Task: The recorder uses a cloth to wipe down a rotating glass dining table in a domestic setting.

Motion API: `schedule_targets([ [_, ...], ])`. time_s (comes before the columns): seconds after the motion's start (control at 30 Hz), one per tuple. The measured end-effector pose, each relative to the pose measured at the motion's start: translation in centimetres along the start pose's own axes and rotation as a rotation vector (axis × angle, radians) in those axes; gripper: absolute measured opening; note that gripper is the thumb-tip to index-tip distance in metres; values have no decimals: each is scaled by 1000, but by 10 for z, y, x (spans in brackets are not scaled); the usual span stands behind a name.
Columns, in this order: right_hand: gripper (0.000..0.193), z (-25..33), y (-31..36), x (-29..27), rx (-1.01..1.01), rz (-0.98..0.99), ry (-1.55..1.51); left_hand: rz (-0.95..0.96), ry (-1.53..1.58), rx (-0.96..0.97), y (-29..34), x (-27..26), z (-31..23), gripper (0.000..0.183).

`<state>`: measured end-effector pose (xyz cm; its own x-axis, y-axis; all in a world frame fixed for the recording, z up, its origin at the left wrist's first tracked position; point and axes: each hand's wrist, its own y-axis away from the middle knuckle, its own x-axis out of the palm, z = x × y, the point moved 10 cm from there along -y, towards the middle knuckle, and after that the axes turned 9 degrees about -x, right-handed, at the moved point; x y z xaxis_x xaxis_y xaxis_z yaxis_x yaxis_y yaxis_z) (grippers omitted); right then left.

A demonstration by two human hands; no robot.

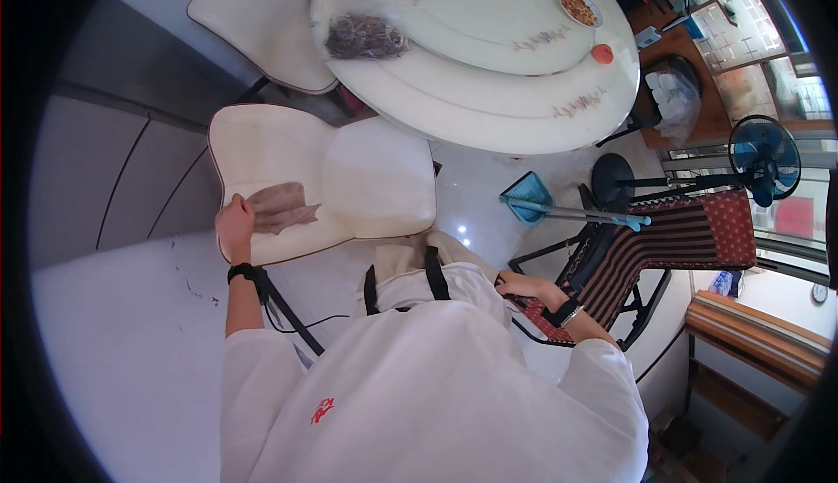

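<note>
A cream padded chair [380,177] stands in front of me, its backrest toward my left. My left hand [234,223] is closed on one end of a brownish-pink cloth [284,207]. The cloth's loose end lies against the chair's backrest. Down beside my right thigh, my right hand [522,286] has its fingers curled, with a small dark thing at the fingertips that I cannot make out. Near that hand is a folding lounge chair [646,256] with red and black striped fabric.
A round cream table [489,120] with a turntable holds a bag of dark dried food [365,37], a bowl of nuts or snacks [580,9] and a red object [602,53]. A blue dustpan [529,198] with a long handle lies on the floor. A fan [764,160] stands right.
</note>
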<state>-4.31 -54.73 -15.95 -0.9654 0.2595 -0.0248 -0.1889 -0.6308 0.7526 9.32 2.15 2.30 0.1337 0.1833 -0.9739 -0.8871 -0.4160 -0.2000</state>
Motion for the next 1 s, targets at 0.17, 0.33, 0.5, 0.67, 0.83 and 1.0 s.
schedule_targets([
  [0.17,61,54,34,1,16,-74,-576,-9,-4,23,3,3,3,17],
  [0.33,58,52,37,-5,-30,-151,-556,-22,-14,29,0,1,-1,17],
  [0.5,49,39,34,-17,-90,-256,-697,-18,-32,27,2,2,3,17],
  [0.67,35,38,22,-14,-230,-199,-628,-2,-7,9,1,1,0,16],
  [0.83,38,7,7,-13,-125,-392,-601,-20,-3,17,0,0,-1,16],
  [1.0,39,-1,0,-12,-138,-531,-519,-22,-17,24,-1,6,4,15],
])
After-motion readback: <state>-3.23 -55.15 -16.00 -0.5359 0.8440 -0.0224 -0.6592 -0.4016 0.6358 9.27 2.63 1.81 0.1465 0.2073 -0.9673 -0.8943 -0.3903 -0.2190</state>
